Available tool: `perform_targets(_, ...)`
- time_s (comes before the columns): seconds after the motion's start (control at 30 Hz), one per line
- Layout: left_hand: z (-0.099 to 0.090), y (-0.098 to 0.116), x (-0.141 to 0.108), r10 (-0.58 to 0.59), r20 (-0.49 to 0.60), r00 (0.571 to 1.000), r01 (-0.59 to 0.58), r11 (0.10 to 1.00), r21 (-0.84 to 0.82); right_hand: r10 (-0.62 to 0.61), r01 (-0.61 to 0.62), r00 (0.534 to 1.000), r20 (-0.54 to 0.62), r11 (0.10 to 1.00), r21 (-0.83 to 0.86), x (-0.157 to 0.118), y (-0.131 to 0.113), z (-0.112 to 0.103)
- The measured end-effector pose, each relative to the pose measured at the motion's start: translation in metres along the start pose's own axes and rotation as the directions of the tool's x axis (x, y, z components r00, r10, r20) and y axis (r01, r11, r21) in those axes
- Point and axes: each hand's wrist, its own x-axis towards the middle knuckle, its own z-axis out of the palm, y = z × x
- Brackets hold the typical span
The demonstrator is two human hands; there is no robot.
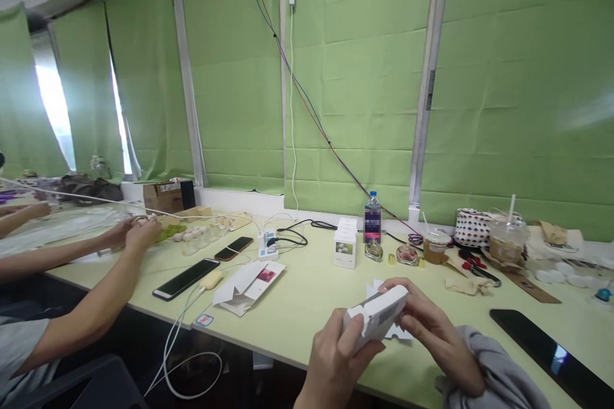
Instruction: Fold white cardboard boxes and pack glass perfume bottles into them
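Note:
A small white cardboard box (385, 312) is held in the air above the near table edge, tilted, with a barcode-like print on one side. My left hand (330, 354) grips its near left end, thumb on the printed side. At the far right end my right hand (425, 316) has its fingers closed around the box. Partly hidden beneath the hands, a white paper piece (400, 333) lies on the table. Farther back stands a row of white boxes (345, 249) with a flower picture. To the left lies a flattened, partly folded white carton (249, 287).
Left of me, another person's hands (141, 230) work over small items. Phones (187, 279) and a power strip (267, 248) with cables lie mid-table. A water bottle (373, 220), drink cups (435, 246) and a black phone (551, 351) are to the right.

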Motion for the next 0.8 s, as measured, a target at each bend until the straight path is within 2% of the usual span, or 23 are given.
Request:
perform_targets(0.07,0.000,0.003,0.005,0.094,-0.063,0.994,-0.090,0.994,0.057,0.040,-0.035,0.998,-0.057,0.995,0.092,0.001,0.000,0.002)
perform_targets(0.13,0.000,0.006,0.009,0.192,-0.098,0.977,-0.180,0.977,0.117,0.135,-0.107,0.984,-0.114,0.970,0.220,0.001,0.000,0.008)
perform_targets(0.23,-0.001,0.008,0.014,0.285,-0.069,0.956,-0.267,0.943,0.197,0.271,-0.209,0.955,-0.122,0.905,0.371,0.003,-0.004,0.019)
perform_targets(0.33,-0.001,0.011,0.019,0.316,-0.038,0.948,-0.299,0.925,0.235,0.341,-0.271,0.933,-0.118,0.878,0.394,0.003,-0.009,0.023)
perform_targets(0.4,-0.002,0.013,0.022,0.338,-0.056,0.939,-0.317,0.919,0.234,0.369,-0.300,0.921,-0.128,0.878,0.373,0.003,-0.010,0.022)
perform_targets(0.57,-0.002,0.019,0.028,0.371,-0.066,0.926,-0.357,0.921,0.157,0.446,-0.377,0.889,-0.105,0.841,0.388,0.002,-0.009,0.016)
perform_targets(0.8,-0.001,0.016,0.027,0.413,-0.116,0.904,-0.385,0.900,0.205,0.438,-0.344,0.895,-0.082,0.796,0.498,0.003,-0.012,0.020)
